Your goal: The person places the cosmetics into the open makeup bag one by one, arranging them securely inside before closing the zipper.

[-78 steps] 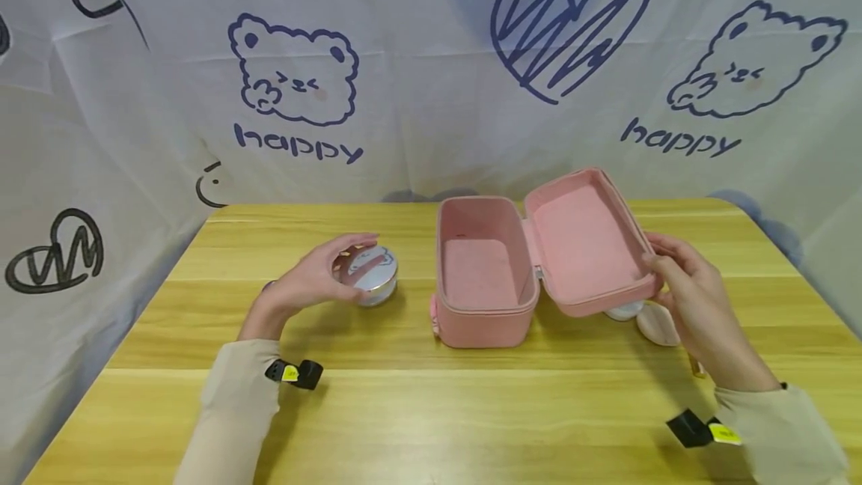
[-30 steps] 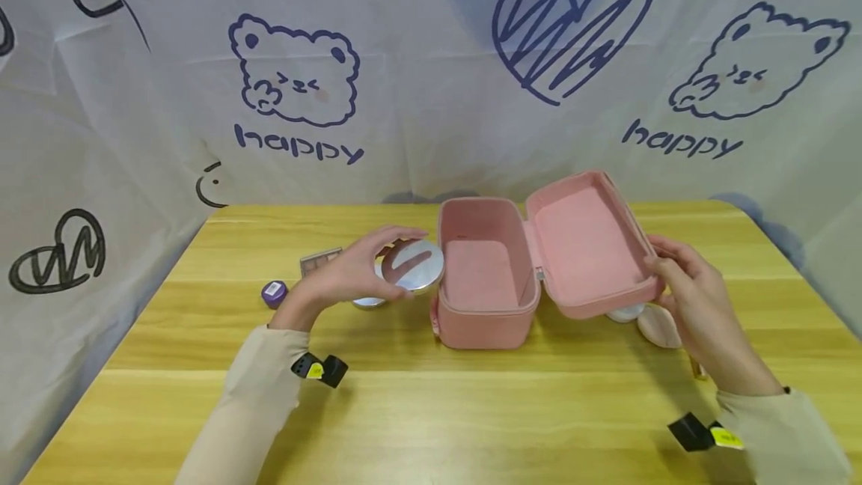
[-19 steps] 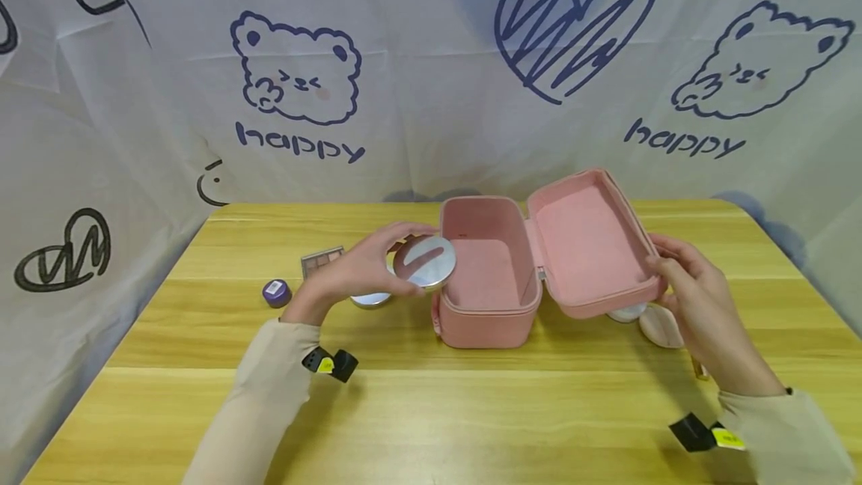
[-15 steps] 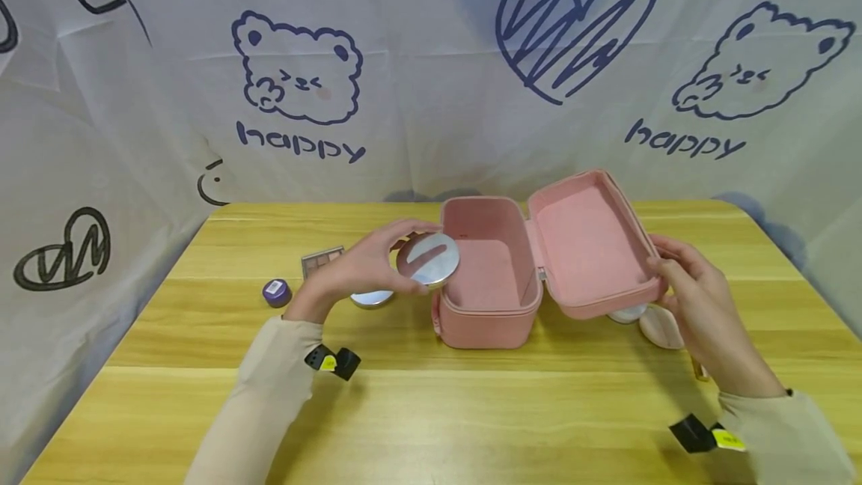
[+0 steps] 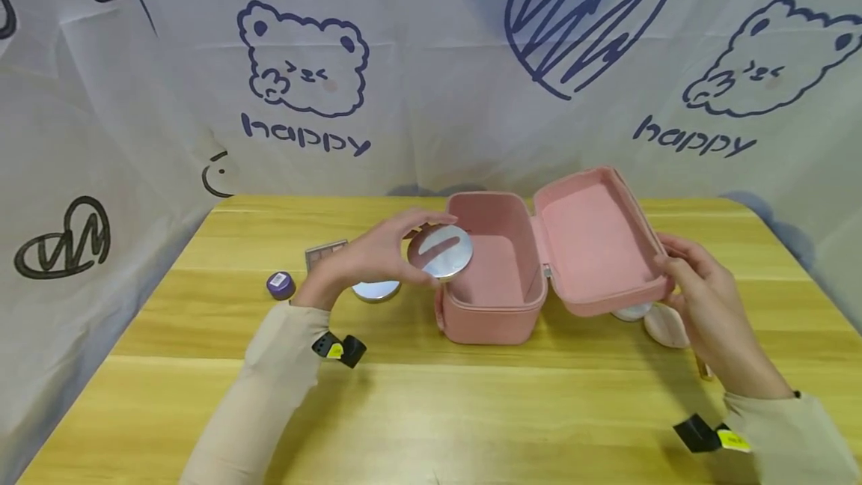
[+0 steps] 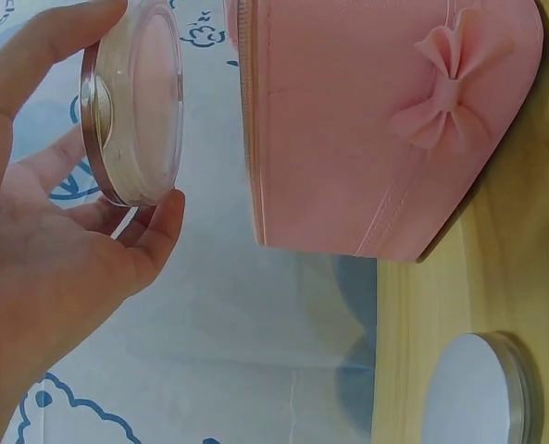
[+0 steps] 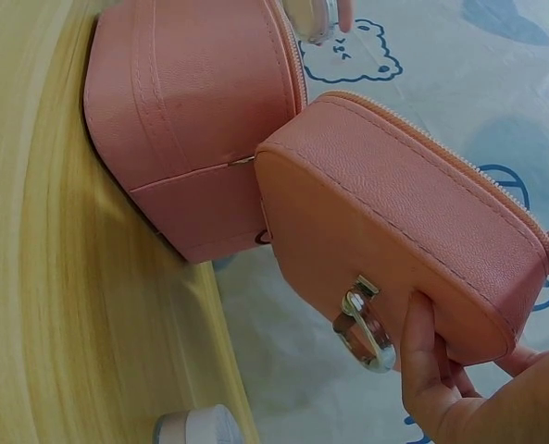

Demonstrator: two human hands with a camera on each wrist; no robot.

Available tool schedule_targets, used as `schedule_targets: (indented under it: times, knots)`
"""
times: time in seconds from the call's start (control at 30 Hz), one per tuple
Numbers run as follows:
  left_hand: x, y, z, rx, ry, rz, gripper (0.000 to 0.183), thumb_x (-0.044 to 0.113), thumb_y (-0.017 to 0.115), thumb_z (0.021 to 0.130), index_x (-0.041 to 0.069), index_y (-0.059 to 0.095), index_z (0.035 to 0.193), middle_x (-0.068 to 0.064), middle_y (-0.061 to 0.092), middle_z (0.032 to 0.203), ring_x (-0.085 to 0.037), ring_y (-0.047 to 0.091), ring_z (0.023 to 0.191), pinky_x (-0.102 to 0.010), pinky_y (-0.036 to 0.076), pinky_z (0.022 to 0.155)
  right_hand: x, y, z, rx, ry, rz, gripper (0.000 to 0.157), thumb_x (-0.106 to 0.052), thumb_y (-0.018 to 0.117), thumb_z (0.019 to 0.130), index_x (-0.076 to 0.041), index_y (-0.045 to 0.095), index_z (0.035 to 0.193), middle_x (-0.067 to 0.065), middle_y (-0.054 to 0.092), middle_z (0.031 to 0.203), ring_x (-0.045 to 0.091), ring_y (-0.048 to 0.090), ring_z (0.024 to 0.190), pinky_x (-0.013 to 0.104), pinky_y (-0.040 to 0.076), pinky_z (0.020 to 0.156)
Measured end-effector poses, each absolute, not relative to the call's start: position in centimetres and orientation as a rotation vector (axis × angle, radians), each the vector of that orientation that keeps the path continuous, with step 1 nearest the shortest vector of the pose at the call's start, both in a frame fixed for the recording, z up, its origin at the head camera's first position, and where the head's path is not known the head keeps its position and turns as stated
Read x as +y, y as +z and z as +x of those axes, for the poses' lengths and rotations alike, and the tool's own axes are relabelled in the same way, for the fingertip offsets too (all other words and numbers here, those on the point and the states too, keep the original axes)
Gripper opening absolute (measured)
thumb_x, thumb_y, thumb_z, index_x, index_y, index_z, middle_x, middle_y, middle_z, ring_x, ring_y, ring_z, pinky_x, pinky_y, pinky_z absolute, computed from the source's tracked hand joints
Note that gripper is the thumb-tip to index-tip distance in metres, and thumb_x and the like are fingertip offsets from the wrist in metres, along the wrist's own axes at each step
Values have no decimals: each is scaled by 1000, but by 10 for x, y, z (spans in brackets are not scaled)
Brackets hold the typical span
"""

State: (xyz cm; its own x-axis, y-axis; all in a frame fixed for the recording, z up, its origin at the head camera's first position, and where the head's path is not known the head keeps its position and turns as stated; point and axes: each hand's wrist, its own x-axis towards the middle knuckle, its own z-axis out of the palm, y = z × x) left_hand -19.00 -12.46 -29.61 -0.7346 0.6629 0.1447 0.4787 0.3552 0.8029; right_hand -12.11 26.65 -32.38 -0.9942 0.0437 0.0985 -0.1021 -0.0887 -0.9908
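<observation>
My left hand [image 5: 377, 254] grips a round powder compact [image 5: 446, 251] by its edge, thumb on one side and fingers on the other. Its shiny top faces up, overlapping the left rim of the pink cosmetic case [image 5: 494, 324] in the head view. Through the clear side of the compact [image 6: 149, 102], the left wrist view shows pink inside. The case stands with its lid [image 5: 595, 238] folded back to the right. Pinching the lid's outer corner is my right hand [image 5: 710, 309]. In the right wrist view a metal-ringed handle [image 7: 365, 328] sits on the lid's outside.
Left of the case lie a second round compact [image 5: 376, 290], a palette [image 5: 325, 251] and a purple-lidded jar [image 5: 280, 285]. Partly under the open lid are a white round item [image 5: 633, 312], a pale oval pad [image 5: 667, 325] and a gold-coloured piece [image 5: 703, 369].
My left hand has lifted the compact off the table and carried it right to the case's rim, uncovering the second compact, palette and purple jar. My right hand keeps holding the lid.
</observation>
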Motion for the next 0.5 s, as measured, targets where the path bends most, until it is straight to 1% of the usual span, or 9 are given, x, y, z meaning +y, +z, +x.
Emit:
schedule_targets:
  times: [0.13,0.23,0.33,0.5]
  knots:
    - [-121,-295,-189,2421,1239,1064,76,5,80,67,12,52,138,-4,49,137,-22,40,122,-42,36,100,267,-324,-120,-2042,2252,64,23,-12,53,99,-17,53,121,0,47,120,12,52,101,19,52,72]
    - [-118,-294,-189,2406,1198,1091,77,6,77,67,14,51,139,-6,47,138,-22,38,121,-43,37,98,267,-325,-121,-2037,2251,68,23,-11,53,99,-16,54,121,0,47,120,12,52,101,19,52,72]
    - [-113,-292,-192,2372,1199,1128,78,8,75,66,12,49,140,-9,47,139,-25,39,121,-43,36,99,266,-326,-121,-2033,2248,74,23,-11,53,99,-16,54,121,0,47,120,12,52,101,19,52,72]
    - [-108,-291,-196,2347,1225,1147,77,10,76,67,10,49,139,-8,47,139,-27,39,122,-42,36,100,267,-326,-122,-2028,2248,86,23,-10,53,99,-16,54,121,0,48,120,12,52,101,19,52,72]
